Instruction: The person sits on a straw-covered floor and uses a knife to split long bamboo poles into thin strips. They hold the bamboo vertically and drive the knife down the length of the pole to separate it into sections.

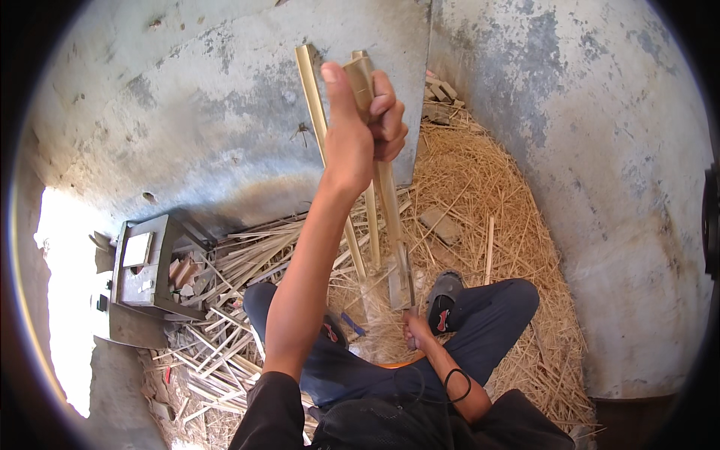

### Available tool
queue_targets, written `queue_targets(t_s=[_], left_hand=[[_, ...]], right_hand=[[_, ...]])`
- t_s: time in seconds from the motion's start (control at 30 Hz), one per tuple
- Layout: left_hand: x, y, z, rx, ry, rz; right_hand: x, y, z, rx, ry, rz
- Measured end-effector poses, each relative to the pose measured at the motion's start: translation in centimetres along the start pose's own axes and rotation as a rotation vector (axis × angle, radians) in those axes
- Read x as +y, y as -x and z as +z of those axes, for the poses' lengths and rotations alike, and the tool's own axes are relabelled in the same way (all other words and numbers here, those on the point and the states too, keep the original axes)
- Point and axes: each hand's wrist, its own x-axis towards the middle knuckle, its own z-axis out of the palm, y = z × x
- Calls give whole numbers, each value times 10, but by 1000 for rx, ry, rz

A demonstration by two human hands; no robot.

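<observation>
High in front of the grey wall, my left hand (pixel 360 131) is wrapped round the upper end of a long split bamboo piece (pixel 387 195), which slopes down toward my lap. My right hand (pixel 418 330) grips the handle of a knife (pixel 403 281) low between my knees. Its metal blade points away from me and lies against the lower end of the bamboo, though whether it has cut in cannot be made out. Just left of the held piece, a second bamboo strip (pixel 310 86) leans on the wall, with another strip (pixel 373 225) partly hidden behind my left hand.
Loose split strips (pixel 225 337) cover the ground on the left, beside a dark wooden box-like stand (pixel 142 262). Straw-like shavings (pixel 517 315) heap up on the right, with a flat brick (pixel 441 225) among them. Scuffed grey walls (pixel 600 187) enclose the spot.
</observation>
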Motion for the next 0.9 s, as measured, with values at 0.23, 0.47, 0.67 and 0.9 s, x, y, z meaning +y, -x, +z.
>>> queue_targets(t_s=[0.23,0.47,0.67,0.9], left_hand=[[38,28,-24,148,-57,201],[123,60,-69,221,-93,561],[175,93,-129,-125,50,623],[215,145,-151,-169,203,623]], right_hand=[[-36,31,28,135,446,-480],[-51,47,23,202,379,-612],[-89,92,29,176,549,-612],[-138,127,30,-27,961,-784]])
